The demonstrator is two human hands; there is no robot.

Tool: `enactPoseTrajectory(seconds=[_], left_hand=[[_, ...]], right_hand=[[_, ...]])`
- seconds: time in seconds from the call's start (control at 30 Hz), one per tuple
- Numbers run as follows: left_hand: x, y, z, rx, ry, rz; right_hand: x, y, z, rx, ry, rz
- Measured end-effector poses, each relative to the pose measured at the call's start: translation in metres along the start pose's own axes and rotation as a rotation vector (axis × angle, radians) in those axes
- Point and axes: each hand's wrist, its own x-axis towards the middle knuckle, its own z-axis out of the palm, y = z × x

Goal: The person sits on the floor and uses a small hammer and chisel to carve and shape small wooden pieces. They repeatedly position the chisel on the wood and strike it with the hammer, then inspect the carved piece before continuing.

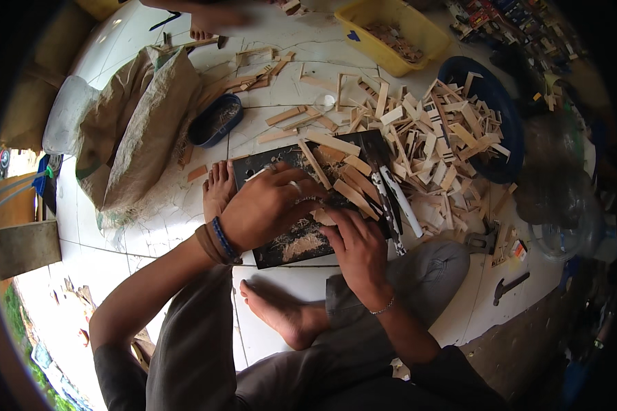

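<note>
My left hand, with rings and wrist bands, is curled closed above a black board. What its fingers grip is mostly hidden; a pale end shows beside the knuckles. Opposite it, my right hand is closed with fingertips on a small wooden piece, which sits between the two hands. Wood shavings cover the board beneath them. Thin wooden strips lie on its far part. Along the board's right side rest dark and white-handled tools.
Wooden pieces are heaped at the right, against a blue basin. A yellow tub stands behind. At left are a sack and a blue container. A hammer lies right. Another person's hand shows at the top.
</note>
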Motion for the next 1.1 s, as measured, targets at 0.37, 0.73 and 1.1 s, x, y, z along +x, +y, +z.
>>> enactPoseTrajectory(seconds=[0.37, 0.73, 1.1], left_hand=[[0.07, 0.006, 0.068, 0.454, -0.266, 0.398], [0.038, 0.026, 0.001, -0.515, -0.17, 0.095], [-0.026, 0.032, -0.026, -0.702, -0.181, -0.265]], right_hand=[[-0.06, 0.0, -0.042, 0.098, 0.092, 0.09], [-0.054, -0.008, -0.063, 0.748, 0.25, 0.382], [-0.02, -0.06, -0.053, 1.128, 0.032, 0.558]])
